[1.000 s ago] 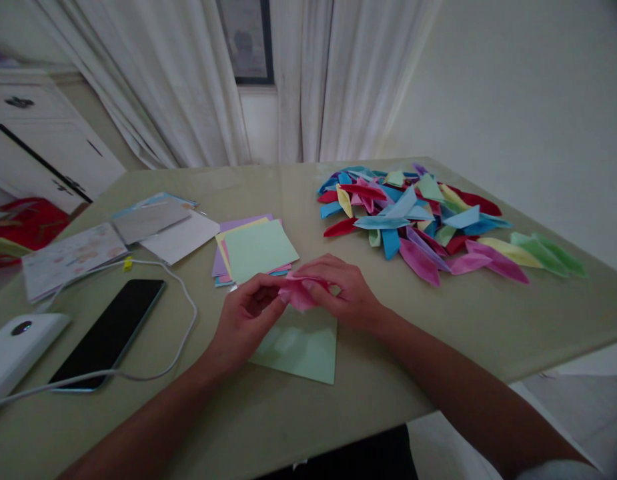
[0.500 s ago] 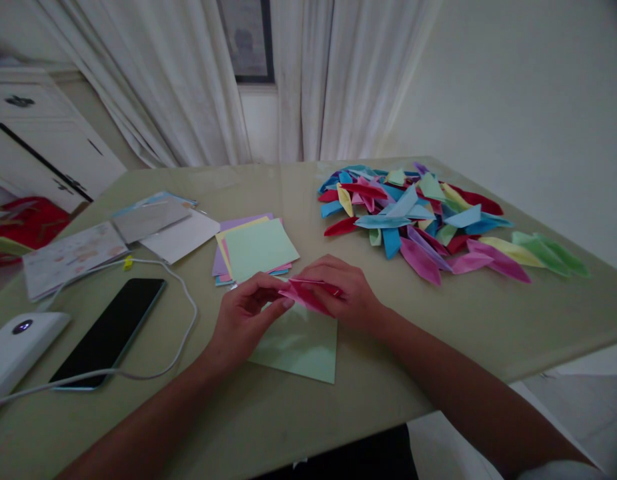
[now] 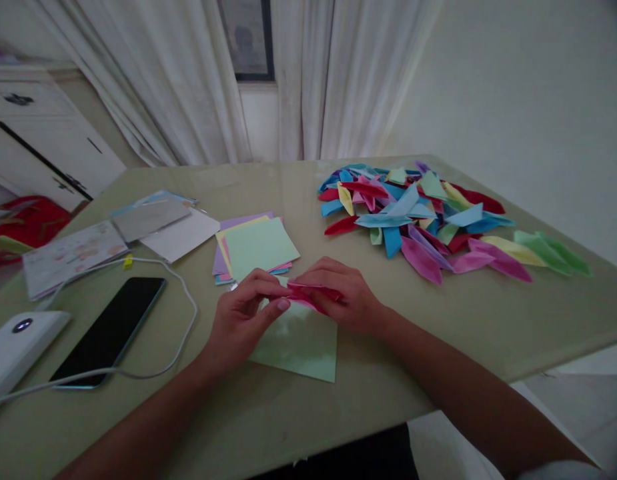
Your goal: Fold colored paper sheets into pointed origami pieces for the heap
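Between my two hands is a folded pink paper (image 3: 314,297), held just above a light green sheet (image 3: 302,350) that lies on the table. My left hand (image 3: 245,310) pinches the paper's left end between thumb and forefinger. Around its right part my right hand (image 3: 344,293) is closed, the thumb pressed against the folds and the fingers over the far side. Parts of the paper are hidden by the fingers. Just beyond my hands lies a stack of coloured paper squares (image 3: 261,247), a light green one on top.
At the back right is a pile of folded coloured paper pieces (image 3: 398,207). On the left lie a black phone (image 3: 111,330), a white power bank (image 3: 25,340) and its looping white cable (image 3: 194,313). Flat packets and papers (image 3: 81,257) sit behind them on the table (image 3: 413,360).
The fingers of my left hand have closed down on the pink paper's left end, covering more of it. My right hand has stayed nearly in place, still holding the paper.
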The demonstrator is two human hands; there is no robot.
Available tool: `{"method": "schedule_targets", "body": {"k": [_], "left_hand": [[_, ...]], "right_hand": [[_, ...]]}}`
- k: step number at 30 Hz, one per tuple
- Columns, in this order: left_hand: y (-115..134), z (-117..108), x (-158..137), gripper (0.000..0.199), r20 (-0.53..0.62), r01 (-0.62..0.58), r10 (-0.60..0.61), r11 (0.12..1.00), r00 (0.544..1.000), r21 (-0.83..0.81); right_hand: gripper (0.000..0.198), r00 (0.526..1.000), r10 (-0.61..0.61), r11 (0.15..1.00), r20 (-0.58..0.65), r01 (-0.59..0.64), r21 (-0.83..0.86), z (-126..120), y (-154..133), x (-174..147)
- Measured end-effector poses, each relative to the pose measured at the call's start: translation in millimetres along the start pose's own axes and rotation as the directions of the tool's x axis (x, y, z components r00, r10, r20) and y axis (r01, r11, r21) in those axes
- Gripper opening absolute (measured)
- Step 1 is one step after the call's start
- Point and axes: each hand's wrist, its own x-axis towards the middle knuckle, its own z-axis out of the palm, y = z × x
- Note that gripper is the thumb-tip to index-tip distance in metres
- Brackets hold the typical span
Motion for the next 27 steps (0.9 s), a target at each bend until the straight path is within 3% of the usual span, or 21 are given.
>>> {"method": "schedule_targets", "body": {"k": [8, 27], "left_hand": [[-1.0, -1.2, -0.2, 0.006, 0.032, 0.014, -0.013, 1.0, 0.999, -0.02], [-2.8, -1.6, 0.9, 0.003, -0.028, 0.059, -0.061, 0.996, 0.998, -0.067]], "right_hand": [[0.03, 1.0, 0.006, 1.0, -0.008, -0.006, -0.007, 0.0, 0.2, 0.8], [0.032, 1.0, 0.001, 1.0, 0.017, -0.002, 0.029, 0.5, -2.1, -0.2]]}}
